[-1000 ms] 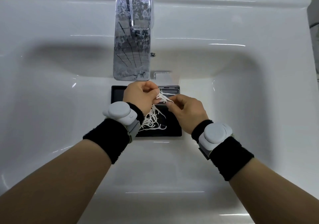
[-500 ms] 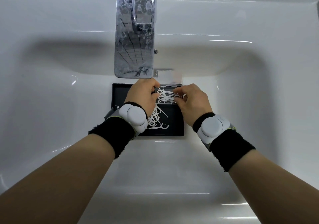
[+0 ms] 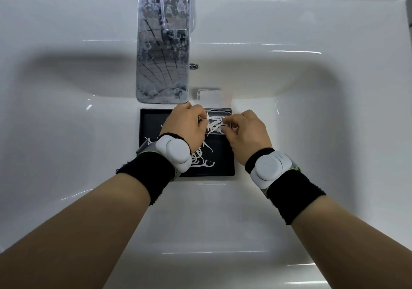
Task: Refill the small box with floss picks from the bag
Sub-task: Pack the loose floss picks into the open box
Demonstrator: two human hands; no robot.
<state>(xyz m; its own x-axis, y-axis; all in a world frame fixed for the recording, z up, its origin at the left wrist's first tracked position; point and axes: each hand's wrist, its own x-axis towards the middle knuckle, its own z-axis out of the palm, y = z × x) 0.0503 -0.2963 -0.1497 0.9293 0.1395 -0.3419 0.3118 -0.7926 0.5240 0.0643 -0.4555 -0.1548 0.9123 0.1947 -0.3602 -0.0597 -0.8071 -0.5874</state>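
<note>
Between the two hands, a bunch of white picks lies over the small clear box. The left hand has its fingers curled around the left end of this bunch, and the right hand pinches the right end with thumb and fingertips. The box stands at the far right corner of a black tray, with its clear lid open and leaning back. More picks lie loose on the tray floor, just behind the left wrist. The bag I cannot make out. Both wrists wear black bands with white devices. The tray sits in the bottom of a white sink, and a chrome tap hangs over its far edge.
</note>
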